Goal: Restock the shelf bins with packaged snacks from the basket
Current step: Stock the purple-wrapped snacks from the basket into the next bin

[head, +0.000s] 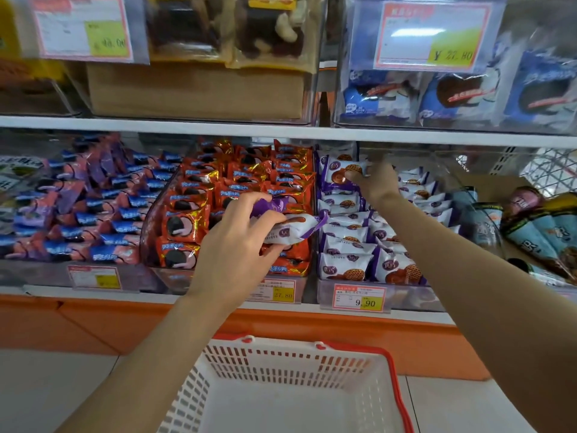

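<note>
White-and-purple snack packs (292,229), two at least, gripped in the left hand (237,245), fingers and thumb curled round them, held in the air just in front of the neighbouring orange packs (187,223) and just left of the clear bin (412,295) of matching white-and-purple packs. One more white-and-purple pack (342,171) pinched upright at the back of that bin by the right hand (374,181), thumb on its front face, other fingers behind it and mostly hidden. Right arm stretched further in than the left, both hands near each other above the front half of the lower shelf (156,296).

Inside the bin, rows of the same packs standing close together from front to back. On its front wall, a price tag (359,297) reading 9.90.

Towards the left end of the lower shelf, pink-and-blue packs (93,210); towards its right end, cone-shaped packs (537,232) lying on cardboard. On the upper shelf (281,130), blue packs (449,98) in a clear bin on the right and a cardboard box (193,89) in the middle.

Below the hands, a white basket (392,370) with a red rim, in front of the orange base panel (93,323) and on pale floor tiles (46,385).
</note>
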